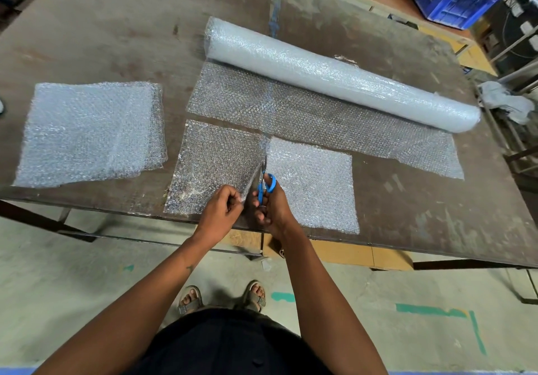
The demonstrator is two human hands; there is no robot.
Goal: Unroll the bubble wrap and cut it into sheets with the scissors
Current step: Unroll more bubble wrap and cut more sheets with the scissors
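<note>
Here left hand (221,206) pinches bubble wrap (215,165) edge; right hand (272,204) grips blue scissors (264,184), arms converging.

Blue-handled scissors (265,184) point away along a cut between two clear bubble-wrap pieces, left (215,165) and right (313,182), beyond which the unrolled strip (320,118) meets the translucent roll (334,72).

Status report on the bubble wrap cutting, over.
Left hand pinches sheet edge. Right hand grips scissors, mid-cut. Roll behind, nothing blocking.
</note>
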